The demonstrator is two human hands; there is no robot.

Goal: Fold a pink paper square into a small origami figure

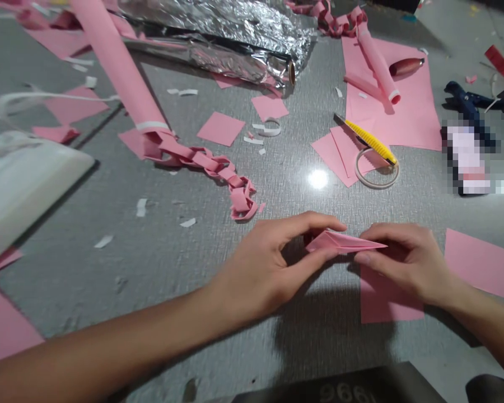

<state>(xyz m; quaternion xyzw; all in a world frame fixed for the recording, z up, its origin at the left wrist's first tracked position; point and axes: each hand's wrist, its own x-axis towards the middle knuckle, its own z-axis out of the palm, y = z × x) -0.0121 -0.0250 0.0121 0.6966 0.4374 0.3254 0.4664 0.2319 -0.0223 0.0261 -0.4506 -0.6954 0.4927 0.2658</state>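
My left hand (269, 266) holds a small folded piece of pink paper (339, 242), with the thumb along its lower edge and the fingers over the far side. The fold tapers to a sharp point on the right. That pointed end sits between the thumb and fingertips of my right hand (418, 263), which curl around it. Beneath the right hand a pink paper square (388, 305) lies flat on the grey table (185, 313). To the right of this hand is another pink sheet (483, 263).
A pink paper chain (210, 161) hangs from a rolled pink tube (117, 67) at left. Foil rolls (218, 56) lie behind. A yellow cutter (372, 141) and tape ring (377, 182) rest beyond my hands. A phone (468, 159) lies far right, a white object (29, 184) left.
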